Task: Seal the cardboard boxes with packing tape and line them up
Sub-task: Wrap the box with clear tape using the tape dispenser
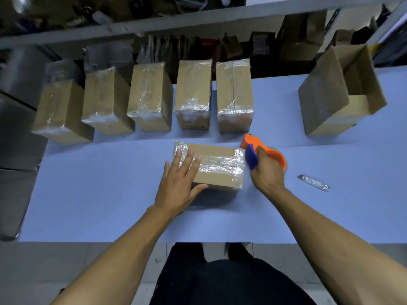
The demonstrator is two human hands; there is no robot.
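We see the left hand [179,183] lying flat on the cardboard box [217,167] in the middle of the blue table [99,194], fingers straight and slightly spread over the box's left top, thumb against its near side. It presses rather than grips. Clear packing tape [222,165] already runs across the box's top and wraps its right end.

The right hand [267,172] is curled around the orange tape dispenser [262,150], held just beside the box's right end; whether the dispenser touches the box we cannot tell. Its blue blade guard [251,156] faces the box.

Behind, five taped boxes [152,97] stand side by side in a row along the far edge of the table. To the far right stands an open cardboard box [339,93], its flaps up. A small silvery strip [313,182] lies on the table right of the right hand.
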